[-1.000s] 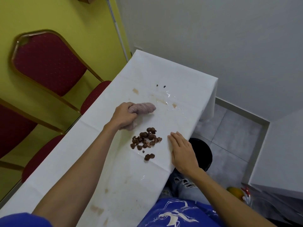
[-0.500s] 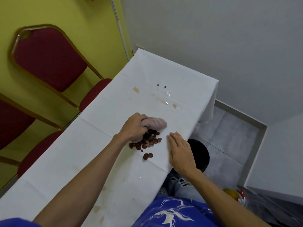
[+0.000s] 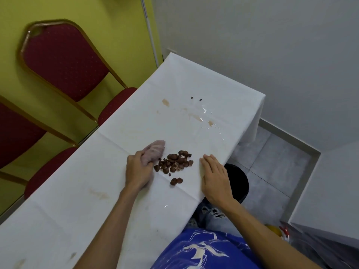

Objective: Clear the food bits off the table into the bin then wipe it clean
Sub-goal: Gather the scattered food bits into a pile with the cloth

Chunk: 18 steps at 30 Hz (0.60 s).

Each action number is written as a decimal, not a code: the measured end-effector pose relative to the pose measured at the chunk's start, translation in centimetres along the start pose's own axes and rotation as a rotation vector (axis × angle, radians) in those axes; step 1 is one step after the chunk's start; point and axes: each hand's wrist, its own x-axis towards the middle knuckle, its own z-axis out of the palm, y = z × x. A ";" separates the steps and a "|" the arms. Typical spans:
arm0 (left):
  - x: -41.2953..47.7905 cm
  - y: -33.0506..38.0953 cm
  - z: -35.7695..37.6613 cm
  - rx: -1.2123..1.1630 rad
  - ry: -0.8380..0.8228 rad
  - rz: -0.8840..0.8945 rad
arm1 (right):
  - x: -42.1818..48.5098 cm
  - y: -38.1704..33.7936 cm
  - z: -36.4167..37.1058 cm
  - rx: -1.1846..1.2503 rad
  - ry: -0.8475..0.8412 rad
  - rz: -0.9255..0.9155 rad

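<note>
A pile of brown food bits [image 3: 174, 162] lies on the white-covered table [image 3: 120, 191], with two more bits [image 3: 176, 181] just nearer me. My left hand [image 3: 138, 171] grips a pinkish cloth [image 3: 155, 151] at the pile's left side, touching the table. My right hand [image 3: 214, 177] rests flat with fingers together at the table's right edge, right of the pile. Below that edge stands a black bin [image 3: 238, 181], partly hidden by my hand and the tablecloth. Brown stains and wet streaks [image 3: 200, 117] and two dark crumbs [image 3: 196, 98] lie farther along the table.
Red padded chairs [image 3: 64, 63] with gold frames stand along the table's left side against a yellow wall. A white wall and grey tiled floor [image 3: 272, 162] are to the right. A grey surface [image 3: 326, 210] stands at the far right, with yellow and red items below it.
My left hand with the cloth went from beyond the pile down onto it, then drew back to the pile's left. The bits have bunched slightly. My right hand has stayed at the edge.
</note>
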 end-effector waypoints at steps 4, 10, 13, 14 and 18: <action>-1.7 1.5 2.6 -0.096 -0.025 -0.003 | 0.0 0.1 0.2 -0.004 -0.020 0.009; -1.7 2.9 3.2 -0.151 -0.079 0.006 | 0.1 0.1 0.3 -0.006 -0.041 0.003; -1.1 3.0 2.0 -0.180 -0.034 -0.012 | 0.2 0.4 0.1 -0.016 -0.056 -0.015; -0.8 3.1 1.6 -0.174 -0.016 -0.006 | 0.2 0.4 0.1 -0.013 -0.058 -0.016; 0.8 4.1 0.2 -0.190 0.021 0.018 | 0.2 0.4 0.0 -0.005 -0.055 -0.018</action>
